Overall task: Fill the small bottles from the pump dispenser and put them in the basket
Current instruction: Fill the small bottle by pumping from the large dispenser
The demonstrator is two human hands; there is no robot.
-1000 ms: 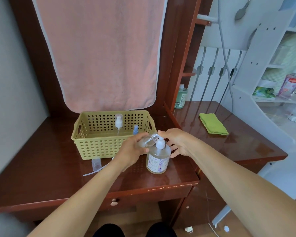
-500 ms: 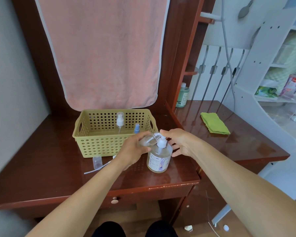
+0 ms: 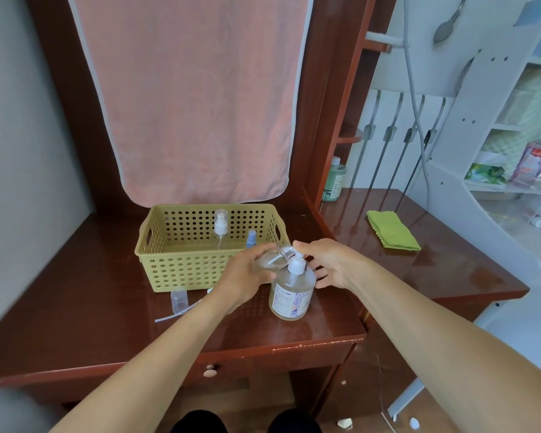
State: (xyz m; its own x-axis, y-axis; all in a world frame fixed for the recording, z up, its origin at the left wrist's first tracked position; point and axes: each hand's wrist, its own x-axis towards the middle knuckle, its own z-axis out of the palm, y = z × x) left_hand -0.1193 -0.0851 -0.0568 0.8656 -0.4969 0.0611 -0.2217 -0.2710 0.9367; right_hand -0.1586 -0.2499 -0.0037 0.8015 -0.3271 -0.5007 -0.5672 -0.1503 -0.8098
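Observation:
The clear pump dispenser [image 3: 291, 290] with a white pump head stands on the desk in front of the yellow-green perforated basket [image 3: 181, 270]. My left hand [image 3: 247, 273] holds a small clear bottle [image 3: 275, 257] tilted, its open neck at the pump nozzle. My right hand [image 3: 328, 264] rests on top of the pump head, fingers spread. Inside the basket stand a white-topped spray bottle [image 3: 221, 226] and a small blue-topped bottle [image 3: 251, 239].
A clear cap [image 3: 178, 300] and a thin straw-like tube [image 3: 175, 314] lie on the desk left of my arm. A pink towel [image 3: 188, 98] hangs behind the basket. A green cloth [image 3: 391, 229] and a green bottle [image 3: 333, 179] sit on the right desk.
Both hands stay at the pump with the small bottle under the nozzle; only the view has shifted slightly.

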